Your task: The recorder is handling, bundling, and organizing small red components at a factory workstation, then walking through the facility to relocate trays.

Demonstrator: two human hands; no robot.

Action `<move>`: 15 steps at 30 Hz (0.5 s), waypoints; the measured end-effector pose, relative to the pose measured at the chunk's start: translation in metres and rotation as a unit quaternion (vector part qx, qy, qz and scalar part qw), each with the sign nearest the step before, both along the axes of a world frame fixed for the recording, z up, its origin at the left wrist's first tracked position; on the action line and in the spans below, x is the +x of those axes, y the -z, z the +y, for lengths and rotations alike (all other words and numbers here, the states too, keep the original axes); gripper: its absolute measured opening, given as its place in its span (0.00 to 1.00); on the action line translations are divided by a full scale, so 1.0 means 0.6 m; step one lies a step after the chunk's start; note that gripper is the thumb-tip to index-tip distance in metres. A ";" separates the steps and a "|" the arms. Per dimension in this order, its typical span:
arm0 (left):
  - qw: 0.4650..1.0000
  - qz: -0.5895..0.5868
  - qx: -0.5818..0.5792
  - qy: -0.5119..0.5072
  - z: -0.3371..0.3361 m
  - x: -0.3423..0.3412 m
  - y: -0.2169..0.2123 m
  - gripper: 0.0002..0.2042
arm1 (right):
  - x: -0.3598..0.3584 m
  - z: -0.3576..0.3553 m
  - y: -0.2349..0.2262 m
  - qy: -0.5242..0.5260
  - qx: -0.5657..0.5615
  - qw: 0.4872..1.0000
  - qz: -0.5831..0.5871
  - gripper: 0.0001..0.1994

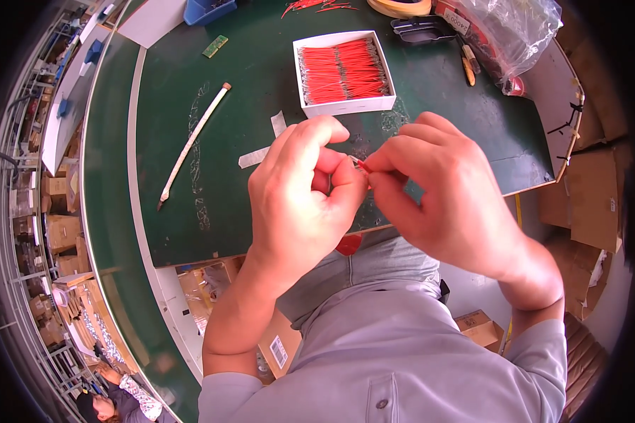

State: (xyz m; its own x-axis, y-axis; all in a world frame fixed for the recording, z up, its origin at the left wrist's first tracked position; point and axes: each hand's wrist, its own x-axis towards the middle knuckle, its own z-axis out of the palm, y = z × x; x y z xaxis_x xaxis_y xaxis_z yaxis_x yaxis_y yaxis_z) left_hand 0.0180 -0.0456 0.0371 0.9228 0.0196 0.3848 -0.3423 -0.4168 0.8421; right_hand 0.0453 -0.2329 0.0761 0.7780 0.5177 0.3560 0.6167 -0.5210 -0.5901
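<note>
My left hand (303, 190) and my right hand (441, 190) meet in front of my chest, above the near edge of the green table (247, 106). Both pinch the same short red wire (362, 166), of which only a small piece shows between the fingertips. Behind the hands stands a white box (343, 103) filled with several more red wires laid side by side. A few loose red wires (317, 7) lie at the far edge of the table.
A long white stick-like tool (192, 141) lies on the table to the left, with strips of tape (261, 151) near it. At the back right are a black tray (422, 29), a clear plastic bag (515, 28) and a tape roll (402, 7). Cardboard boxes (593, 204) stand at the right.
</note>
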 end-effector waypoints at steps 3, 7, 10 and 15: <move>0.998 -0.047 0.043 -0.016 -0.001 0.009 0.007 0.20 | -0.005 0.008 0.011 0.025 0.043 0.999 0.012 0.05; 0.992 -0.106 0.060 -0.014 0.002 0.006 0.001 0.20 | 0.001 0.005 0.012 0.040 0.046 0.998 0.013 0.05; 0.997 -0.061 -0.034 0.016 0.011 0.002 -0.014 0.20 | 0.007 -0.004 0.001 0.036 0.053 0.998 0.007 0.05; 0.949 0.138 -0.252 0.132 0.044 0.015 -0.019 0.18 | 0.008 -0.012 -0.003 -0.001 0.041 0.999 0.006 0.06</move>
State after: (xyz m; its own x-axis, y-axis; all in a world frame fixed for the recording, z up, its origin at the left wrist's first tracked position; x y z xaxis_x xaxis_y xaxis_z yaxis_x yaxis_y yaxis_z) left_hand 0.0272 -0.0190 0.0485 0.9856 -0.1086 0.1299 -0.1151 0.1329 0.9844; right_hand 0.0502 -0.2402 0.0776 0.7815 0.4893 0.3871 0.6101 -0.4694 -0.6383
